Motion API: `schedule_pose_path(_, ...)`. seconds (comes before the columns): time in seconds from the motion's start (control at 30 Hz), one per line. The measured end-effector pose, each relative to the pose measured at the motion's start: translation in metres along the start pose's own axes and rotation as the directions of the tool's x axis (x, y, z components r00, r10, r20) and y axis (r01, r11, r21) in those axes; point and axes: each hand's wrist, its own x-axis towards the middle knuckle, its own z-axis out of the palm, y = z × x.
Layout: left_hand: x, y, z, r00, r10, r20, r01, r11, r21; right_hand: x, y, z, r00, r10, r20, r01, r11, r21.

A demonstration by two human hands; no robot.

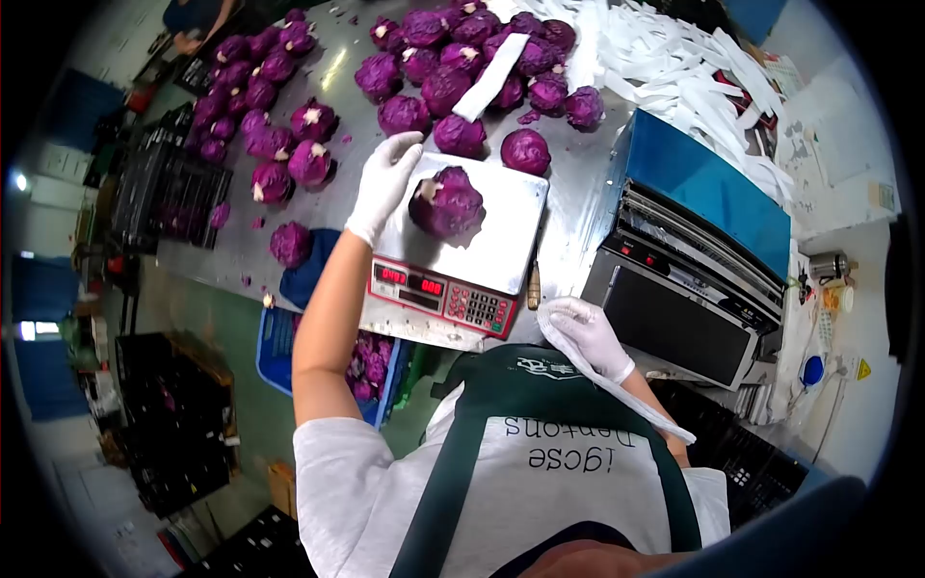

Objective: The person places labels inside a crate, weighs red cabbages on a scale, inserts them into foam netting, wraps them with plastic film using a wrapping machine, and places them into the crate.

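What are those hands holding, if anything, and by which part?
The right hand holds a white strip near its upper end; the left hand appears to hold nothing.

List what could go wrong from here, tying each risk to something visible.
The rounded cabbage might roll, since nothing braces it on the scale.

The left hand, at the scale's edge, could bump it and upset its reading.

The right hand, holding a white strip, is near a wooden-handled tool and might knock it.
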Motion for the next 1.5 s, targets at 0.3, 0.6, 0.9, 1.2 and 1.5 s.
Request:
schedule_pose_path(0.3, 0.197, -0.098, 0.115, 0.985, -0.017, 0.17, -0.108, 0.709, 0.697, 0.019, -0.006, 0.012, 0.969, 0.066, -0.237, -0.054, 0.997, 0.055)
schedule_pose_path(0.6, 0.22, 0.017, 0.209, 0.438, 0.327, 0.837, -0.744, 0.654, 0.134, 0.06, -0.01, 0.002, 0.926, 0.236, -0.296, -0.182, 0.963, 0.197)
schedule_pose_path(0.9, 0.353, -0.054, 0.236, 0.933, 0.226, 0.279, -0.352, 0.729, 0.587, 0.08, -0.008, -0.009, 0.927, 0.313, -0.205, -0.272, 0.94, 0.206)
schedule_pose_path(1.2, 0.322, -0.039, 0.206, 0.993, 0.099, 0.063, -0.116, 0.921, 0.372, 0.074, -0.008, -0.003, 0.958, 0.221, -0.182, -0.183, 0.962, 0.203)
schedule_pose_path(1.5, 0.184, -0.028, 0.007, 0.978, 0.045, 0.202, 0.003, 0.973, -0.233, 0.088, -0.022, 0.014, 0.977, -0.004, -0.214, 0.031, 0.992, 0.123)
